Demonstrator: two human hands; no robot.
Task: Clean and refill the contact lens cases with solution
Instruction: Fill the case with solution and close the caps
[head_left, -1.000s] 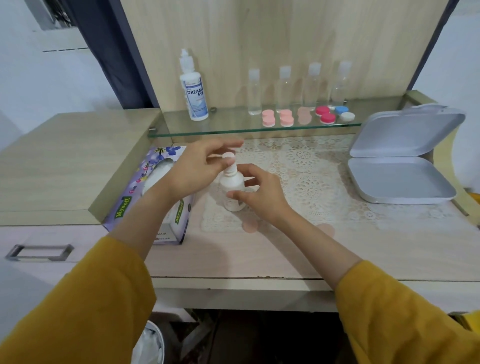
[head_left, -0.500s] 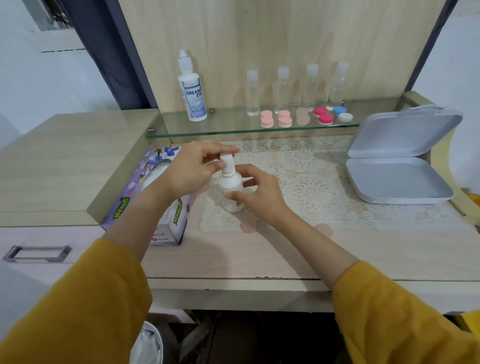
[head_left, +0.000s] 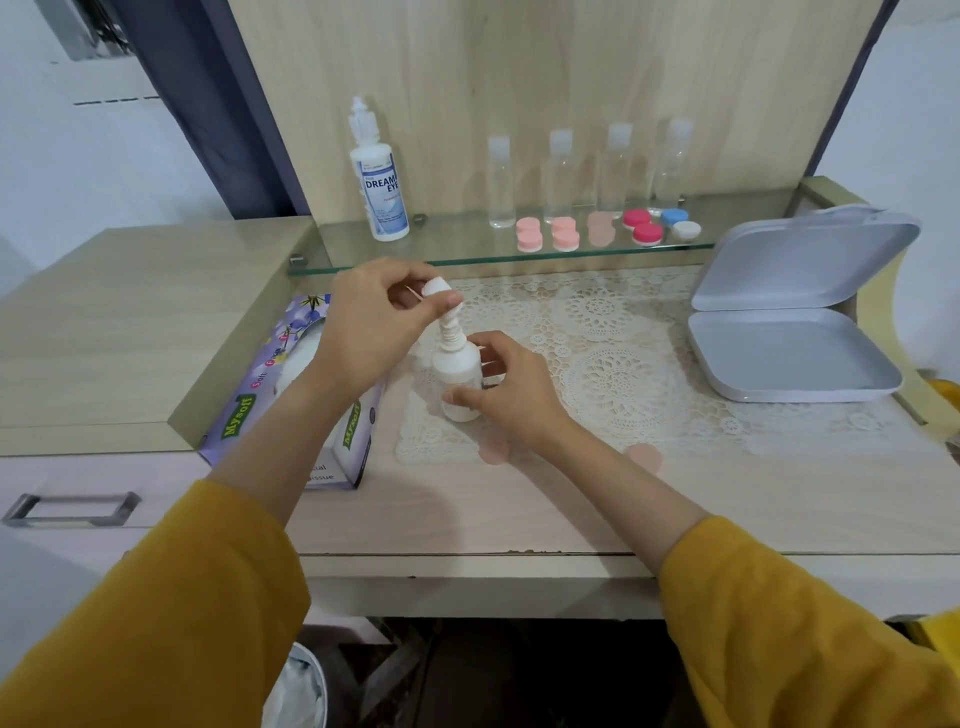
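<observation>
A small white solution bottle (head_left: 457, 369) stands on the lace mat (head_left: 613, 364), its threaded neck bare. My right hand (head_left: 511, 392) grips the bottle's body from the right. My left hand (head_left: 371, 325) pinches the white cap (head_left: 435, 287) just above the neck, lifted off it. On the glass shelf (head_left: 457, 249) lie several contact lens cases: pink ones (head_left: 530, 235), a red pair (head_left: 643, 226) and a blue-and-white pair (head_left: 680, 222).
A larger Dream Eye solution bottle (head_left: 379, 182) and several clear small bottles (head_left: 558, 174) stand on the shelf. A tissue box (head_left: 291, 384) lies to the left of my hands. An open grey case (head_left: 795, 343) sits on the right. A bin (head_left: 298, 691) is under the desk.
My left hand has twisted the cap and lifted it off the bottle; the neck now shows. My right hand kept its grip on the bottle.
</observation>
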